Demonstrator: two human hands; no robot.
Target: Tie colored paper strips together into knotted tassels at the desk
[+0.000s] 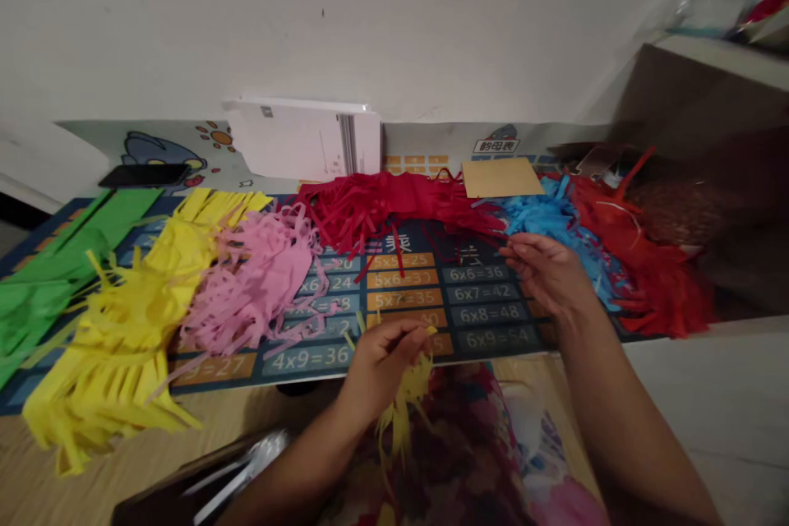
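My left hand (385,366) is closed in a pinch around a yellow fringed paper strip (403,407). The strip dangles over my lap, just off the table's front edge. Over the right part of the table, my right hand (546,275) has its thumb and fingertips pressed together. Whatever lies between those fingertips is too small to make out. Close to them are the end of a crimson fringed paper bundle (412,197) and a blue fringed paper bundle (539,214). Left of my hands lie pink fringe (259,279), yellow fringe (129,312) and green paper (80,255).
A multiplication-chart mat (311,357) covers the table. White cards or papers (308,140) lean against the wall. A tan paper (502,178) lies behind the blue fringe. Orange-red fringe (653,279) sits at right beside a dark cabinet side (727,123). A black phone-like object (145,175) is at back left.
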